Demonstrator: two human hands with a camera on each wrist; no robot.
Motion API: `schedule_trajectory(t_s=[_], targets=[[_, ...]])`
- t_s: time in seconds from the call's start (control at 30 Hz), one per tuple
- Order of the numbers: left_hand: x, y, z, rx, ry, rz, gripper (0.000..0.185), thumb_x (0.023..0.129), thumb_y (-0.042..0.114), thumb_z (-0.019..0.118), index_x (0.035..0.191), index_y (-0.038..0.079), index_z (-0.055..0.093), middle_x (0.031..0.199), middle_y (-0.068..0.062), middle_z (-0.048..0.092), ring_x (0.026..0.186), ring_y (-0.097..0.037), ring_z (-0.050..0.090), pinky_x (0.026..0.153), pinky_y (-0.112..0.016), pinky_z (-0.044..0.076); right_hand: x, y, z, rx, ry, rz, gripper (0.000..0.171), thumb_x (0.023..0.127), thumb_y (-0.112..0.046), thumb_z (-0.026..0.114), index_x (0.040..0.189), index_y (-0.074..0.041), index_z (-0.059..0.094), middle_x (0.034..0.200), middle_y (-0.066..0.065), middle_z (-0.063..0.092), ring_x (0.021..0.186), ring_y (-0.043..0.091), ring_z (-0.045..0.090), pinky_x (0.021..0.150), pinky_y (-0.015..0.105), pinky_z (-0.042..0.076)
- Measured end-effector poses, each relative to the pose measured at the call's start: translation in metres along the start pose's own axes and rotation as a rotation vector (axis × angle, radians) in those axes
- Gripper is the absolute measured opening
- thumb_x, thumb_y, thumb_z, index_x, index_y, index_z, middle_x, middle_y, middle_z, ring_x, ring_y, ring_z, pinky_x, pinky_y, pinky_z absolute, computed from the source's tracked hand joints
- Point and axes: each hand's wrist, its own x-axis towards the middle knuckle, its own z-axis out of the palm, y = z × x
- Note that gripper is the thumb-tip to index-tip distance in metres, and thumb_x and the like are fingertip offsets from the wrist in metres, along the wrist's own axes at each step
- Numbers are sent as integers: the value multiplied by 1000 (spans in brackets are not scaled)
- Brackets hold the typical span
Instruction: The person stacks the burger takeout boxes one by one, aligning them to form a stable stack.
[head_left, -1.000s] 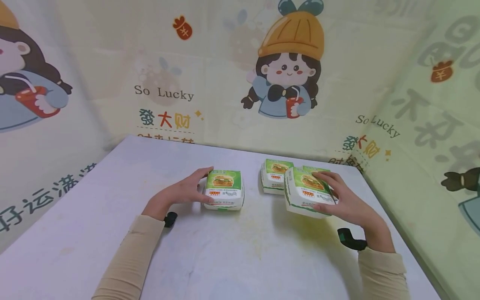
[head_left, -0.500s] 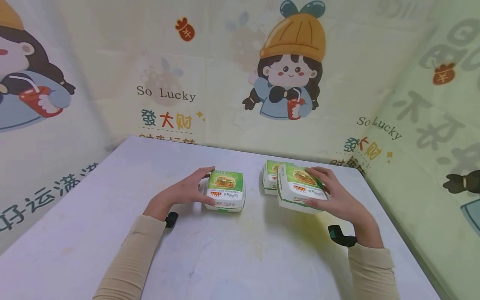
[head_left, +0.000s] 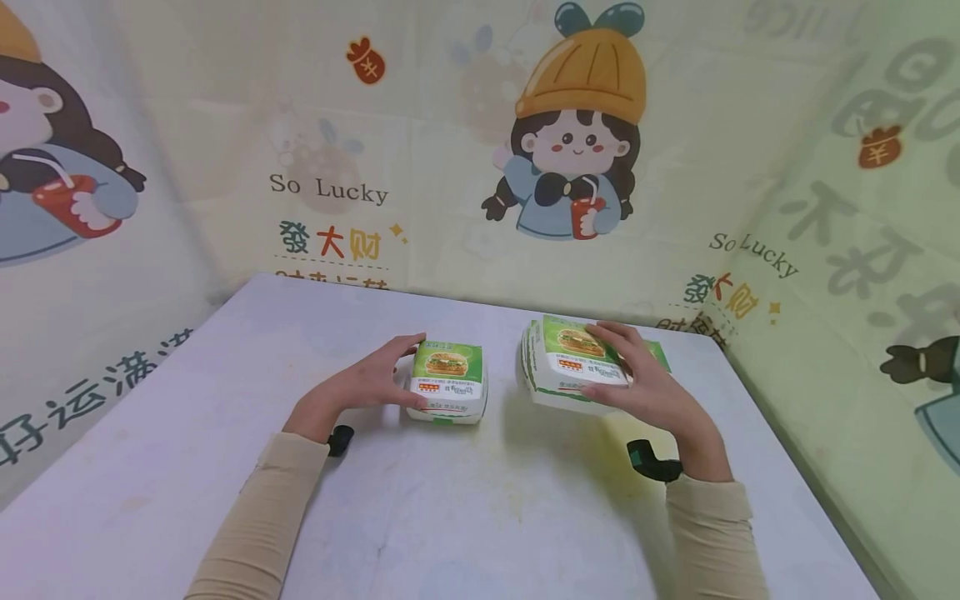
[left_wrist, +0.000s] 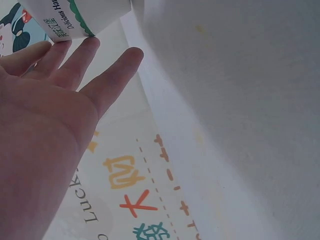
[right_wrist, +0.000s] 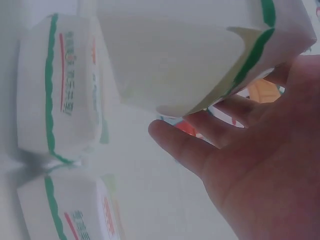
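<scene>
Three green-and-white burger boxes are on the white table (head_left: 450, 517). My left hand (head_left: 397, 375) holds the left box (head_left: 450, 379) by its left side, fingers along the far top edge and thumb at the near lower edge. In the left wrist view the fingertips of my left hand (left_wrist: 60, 95) touch that box (left_wrist: 75, 17). My right hand (head_left: 626, 375) grips a second box (head_left: 573, 358), lifted and tilted over a third box (head_left: 527, 367) that it mostly hides. From the right wrist, the held box (right_wrist: 190, 55) hangs above my right hand's (right_wrist: 250, 165) fingers.
Another burger box (head_left: 660, 354) peeks out behind my right hand, near the table's back right corner. Cartoon-printed cloth walls (head_left: 450, 167) close in the table at the back and on both sides. Two resting boxes (right_wrist: 60, 90) (right_wrist: 75, 210) show in the right wrist view.
My right hand has carried its box leftward and away from me, until it hangs over the box at the middle back. My left hand and its box have stayed put.
</scene>
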Motion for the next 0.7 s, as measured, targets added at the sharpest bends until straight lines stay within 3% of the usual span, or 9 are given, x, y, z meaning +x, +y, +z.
schedule_trajectory(t_s=[0.23,0.4,0.7], targets=[[0,0,1,11,6,-4,119,67,51,88,158,21,18,161,-8,29,149,-29,26,119,-60,23,7,-6,6,-50,27,-17,81,84,-35,77,153,-28,35,160,3,22,128,28,39,90,38,43],[0,1,1,18,8,-8,118,67,51,88,158,21,18,161,-7,29,149,-29,26,119,-60,23,13,-11,12,-15,44,-44,80,83,-33,78,152,-28,37,158,-4,23,126,24,42,90,36,43],[-1,2,1,33,17,-11,120,66,53,88,158,21,18,161,-7,27,149,-30,26,118,-61,24,21,-16,26,-43,61,-39,85,81,-39,80,153,-24,37,161,0,20,131,27,39,96,43,39]])
